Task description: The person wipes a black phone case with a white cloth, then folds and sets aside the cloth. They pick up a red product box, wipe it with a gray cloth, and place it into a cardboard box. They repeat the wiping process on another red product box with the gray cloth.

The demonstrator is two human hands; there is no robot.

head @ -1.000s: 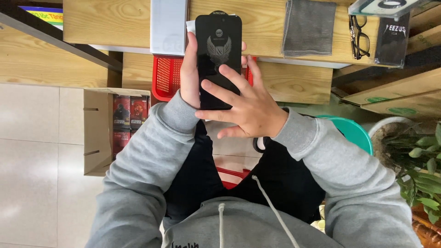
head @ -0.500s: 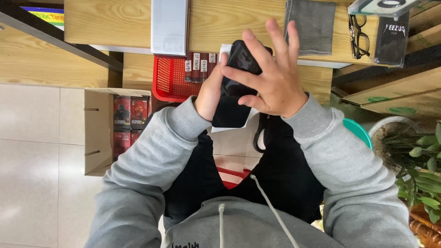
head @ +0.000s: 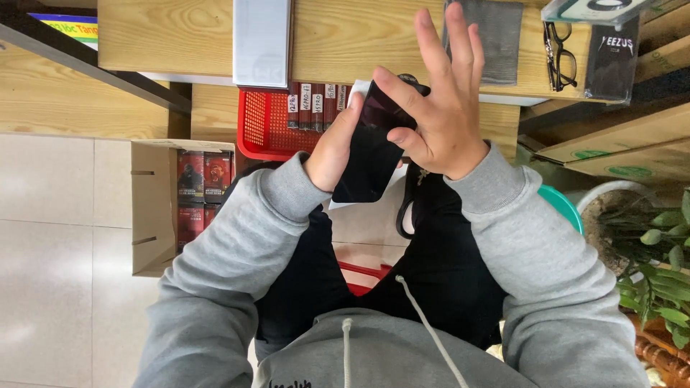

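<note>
From the head view, the person sits at a wooden worktop point(head: 180, 36), looking down over a grey hooded top. The left hand point(head: 332, 147) grips a black phone point(head: 374, 147) from its left side, holding it tilted above the lap, its top end leaning toward the worktop edge. The right hand point(head: 440, 108) is spread open, fingers point(head: 460, 43) pointing up and away, with only the thumb touching the dark screen near its upper right; it grasps nothing.

Just behind the phone, below the worktop edge, sits a red basket point(head: 262, 122) with a row of small dark red boxes standing in it. To the left on the tiled floor is a cardboard box point(head: 151, 215) holding red and black packets. On the worktop lie a grey flat case point(head: 262, 39), a grey cloth point(head: 499, 36), a pair of glasses point(head: 559, 54) and a black packet point(head: 612, 61). A green plant point(head: 658, 266) stands at the right.
</note>
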